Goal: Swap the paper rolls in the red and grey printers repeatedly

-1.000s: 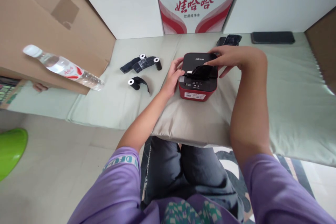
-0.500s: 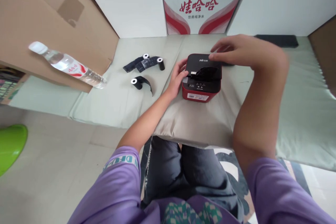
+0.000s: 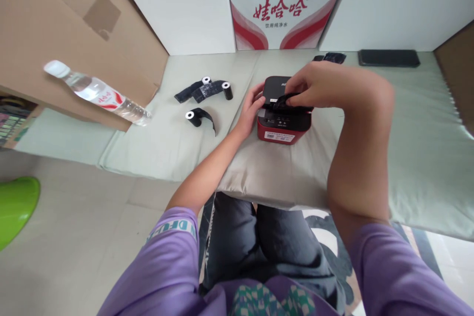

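A small red and black label printer (image 3: pixel 284 133) stands on the cushioned bench, with a strip of black paper (image 3: pixel 282 103) sticking out of the slot in its top. My left hand (image 3: pixel 249 114) grips the printer's left side, thumb on the upper edge. Over the top right of the printer, my right hand (image 3: pixel 321 87) pinches the black strip between thumb and fingers. Part of the strip and the printer's lid are hidden by that hand. To the left lies a black paper roll (image 3: pixel 193 117) with a loose curled end.
Behind it are more black rolls (image 3: pixel 227 91) with unrolled strips. A water bottle (image 3: pixel 105 95) leans by a cardboard box (image 3: pixel 122 34). A black phone-like slab (image 3: pixel 388 58) and another black strip (image 3: pixel 334 58) lie at the back right. White cartons (image 3: pixel 281 34) line the rear.
My right hand has come down and toward me from the printer's back edge and closed on the black strip. My left hand stays on the printer.
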Tool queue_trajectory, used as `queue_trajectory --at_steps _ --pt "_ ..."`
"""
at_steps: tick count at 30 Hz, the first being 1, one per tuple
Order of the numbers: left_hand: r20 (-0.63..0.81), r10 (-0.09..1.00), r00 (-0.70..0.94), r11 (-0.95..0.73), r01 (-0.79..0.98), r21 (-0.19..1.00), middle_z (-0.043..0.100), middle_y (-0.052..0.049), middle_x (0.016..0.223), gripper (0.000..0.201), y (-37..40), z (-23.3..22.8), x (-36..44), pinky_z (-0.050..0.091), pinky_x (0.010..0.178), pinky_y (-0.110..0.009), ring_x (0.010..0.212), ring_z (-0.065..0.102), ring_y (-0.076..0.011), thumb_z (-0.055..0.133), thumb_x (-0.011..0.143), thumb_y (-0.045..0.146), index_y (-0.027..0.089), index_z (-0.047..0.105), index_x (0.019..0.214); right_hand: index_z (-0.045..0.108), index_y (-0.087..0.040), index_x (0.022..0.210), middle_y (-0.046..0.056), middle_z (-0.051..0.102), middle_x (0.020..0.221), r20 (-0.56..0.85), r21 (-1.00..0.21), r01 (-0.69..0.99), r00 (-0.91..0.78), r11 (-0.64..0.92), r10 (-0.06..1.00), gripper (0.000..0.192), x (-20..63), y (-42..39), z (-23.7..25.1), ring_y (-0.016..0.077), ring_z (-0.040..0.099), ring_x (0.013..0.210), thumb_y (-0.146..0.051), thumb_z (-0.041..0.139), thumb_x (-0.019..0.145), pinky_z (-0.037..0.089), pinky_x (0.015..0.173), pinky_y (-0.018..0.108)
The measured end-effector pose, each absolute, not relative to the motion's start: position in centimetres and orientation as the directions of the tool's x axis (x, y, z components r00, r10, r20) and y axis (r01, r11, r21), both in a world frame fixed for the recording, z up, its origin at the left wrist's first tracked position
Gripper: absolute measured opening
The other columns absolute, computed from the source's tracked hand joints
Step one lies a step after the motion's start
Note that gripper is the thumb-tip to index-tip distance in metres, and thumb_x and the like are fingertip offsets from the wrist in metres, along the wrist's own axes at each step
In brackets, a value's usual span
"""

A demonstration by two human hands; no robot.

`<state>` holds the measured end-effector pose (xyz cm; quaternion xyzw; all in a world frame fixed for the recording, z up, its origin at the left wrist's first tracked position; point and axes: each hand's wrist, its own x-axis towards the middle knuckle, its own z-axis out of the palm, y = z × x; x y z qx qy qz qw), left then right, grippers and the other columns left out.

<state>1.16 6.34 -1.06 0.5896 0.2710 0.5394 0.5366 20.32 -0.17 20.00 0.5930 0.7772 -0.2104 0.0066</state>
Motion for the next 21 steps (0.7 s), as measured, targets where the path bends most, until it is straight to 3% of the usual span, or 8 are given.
queue_trajectory --at_steps 6,13,21 --pt "0.339 0.899 0.277 -0.279 -0.234 0.931 0.060 -0.003 0.166 0.074 6.39 -1.11 1.26 0.034 0.137 -0.055 0.166 0.042 -0.0361 0.069 0.091 0.081 0.034 0.059 0.148 0.069 -0.025 0.080 0.005 0.067 0.080 -0.218 -0.318 0.923 -0.293 0.216 0.931 0.010 20.15 -0.22 19.93 0.0232 0.061 0.076 -0.029 0.069 0.089 0.043 0.074 0.041" --pt "0.343 0.899 0.273 -0.292 -0.211 0.933 0.063 0.004 0.163 0.066 6.65 -1.44 1.22 0.034 0.137 -0.056 0.164 0.043 -0.0364 0.068 0.092 0.079 0.041 0.061 0.146 0.067 -0.026 0.079 0.006 0.072 0.076 -0.220 -0.388 0.906 -0.269 0.169 0.938 0.016 19.98 -0.66 20.17 0.0269 0.069 0.078 -0.035 0.075 0.090 0.050 0.076 0.043" --pt "0.339 0.902 0.269 -0.270 -0.264 0.926 0.066 0.006 0.158 0.055 6.33 -0.93 1.03 0.036 0.134 -0.054 0.160 0.047 -0.0362 0.077 0.091 0.067 0.042 0.065 0.138 0.076 -0.028 0.088 0.004 0.074 0.076 -0.278 -0.371 0.913 -0.285 0.171 0.917 0.015 19.95 -0.29 19.98 0.0261 0.071 0.077 -0.043 0.077 0.090 0.052 0.071 0.040"
